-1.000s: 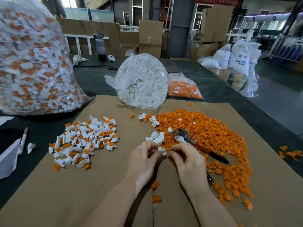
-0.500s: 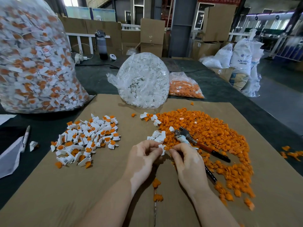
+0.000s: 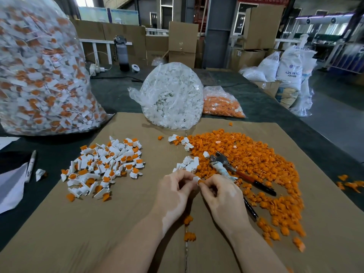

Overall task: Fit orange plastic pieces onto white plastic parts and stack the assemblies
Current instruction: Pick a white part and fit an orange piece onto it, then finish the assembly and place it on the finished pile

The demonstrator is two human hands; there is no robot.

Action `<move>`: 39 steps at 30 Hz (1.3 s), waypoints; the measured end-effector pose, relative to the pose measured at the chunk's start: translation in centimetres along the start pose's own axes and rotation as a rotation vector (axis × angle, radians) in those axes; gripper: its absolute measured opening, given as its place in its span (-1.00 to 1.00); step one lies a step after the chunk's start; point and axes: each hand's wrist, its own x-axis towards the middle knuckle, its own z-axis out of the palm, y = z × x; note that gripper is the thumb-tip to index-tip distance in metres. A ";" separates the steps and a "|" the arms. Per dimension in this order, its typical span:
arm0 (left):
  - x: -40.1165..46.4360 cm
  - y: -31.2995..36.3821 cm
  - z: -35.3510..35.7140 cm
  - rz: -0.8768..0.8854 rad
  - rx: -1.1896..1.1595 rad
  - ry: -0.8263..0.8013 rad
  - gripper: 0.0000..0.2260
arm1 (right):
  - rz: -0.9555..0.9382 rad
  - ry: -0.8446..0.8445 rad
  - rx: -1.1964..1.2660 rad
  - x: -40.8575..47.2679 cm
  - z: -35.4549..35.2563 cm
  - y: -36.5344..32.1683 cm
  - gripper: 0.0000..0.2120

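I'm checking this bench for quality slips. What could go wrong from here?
1. The left hand and right hand pinch a tiny white part and orange piece above the cardboard; a slip could drop either.
2. Loose white parts touch the orange heap and may get buried.

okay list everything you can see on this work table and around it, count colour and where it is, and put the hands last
Cardboard sheet: one, brown, covers the near table.
Finished assemblies pile: many, white and orange, left on the sheet.
Loose orange pieces: a large heap, right on the sheet.
Loose white parts: a few, at the heap's left edge.
Pliers: one, red and black handles, on the heap.
Bag of assemblies: one, clear, far left.
Bag of white parts: one, clear, centre.
Bag of orange pieces: one, clear, behind it to the right.
Marker: one, left edge.
Left hand: pinches a white part.
Right hand: pinches an orange piece.
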 end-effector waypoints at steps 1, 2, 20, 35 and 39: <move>0.1 0.0 -0.1 -0.024 -0.035 0.008 -0.88 | -0.001 -0.018 0.027 0.0 0.0 0.0 -0.88; 0.1 -0.1 -0.1 -0.052 -0.082 0.013 -0.87 | 0.001 -0.029 0.054 0.0 -0.1 -0.1 -0.91; 0.2 -0.1 -0.4 -0.083 -0.183 -0.022 -0.95 | -0.096 -0.013 0.073 0.2 -0.5 -0.2 -0.76; 1.4 0.2 -0.6 -0.279 -0.347 0.010 -0.95 | 0.612 -0.401 -0.651 3.1 -4.0 1.6 -0.56; 1.4 0.4 -0.7 -0.304 -0.356 0.011 -0.93 | 0.538 -0.394 -0.752 3.8 -4.3 1.6 -0.55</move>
